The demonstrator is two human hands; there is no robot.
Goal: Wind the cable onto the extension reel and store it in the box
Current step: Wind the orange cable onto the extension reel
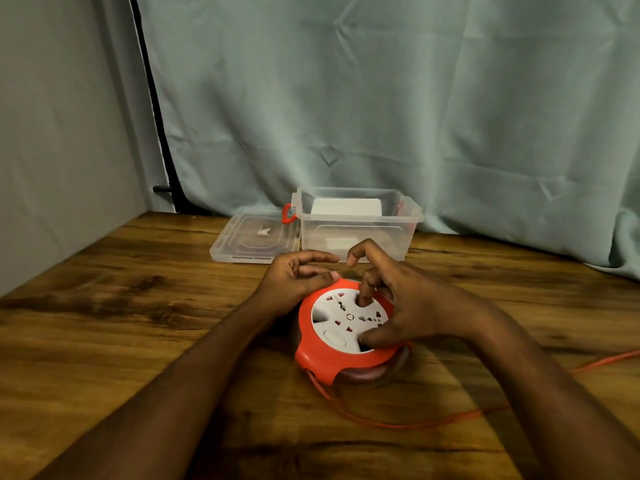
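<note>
Both of my hands hide parts of the extension reel point(341, 336): my right hand point(408, 303) covers its right side and some sockets, and the lower drum under the orange housing is blurred, so I cannot tell how much cable is wound inside. The orange cable point(433, 422) leaves the reel near me, loops across the counter point(138, 323) and runs off the right edge, its end cut off. One right finger pokes down into a hole in the white face while my thumb presses the rim nearest me. My left hand point(294, 280) curls against the reel's far left edge, fingertips touching the housing. Beyond my fingers stands the open clear box point(356, 223), its lid point(254, 240) flat beside it.
</note>
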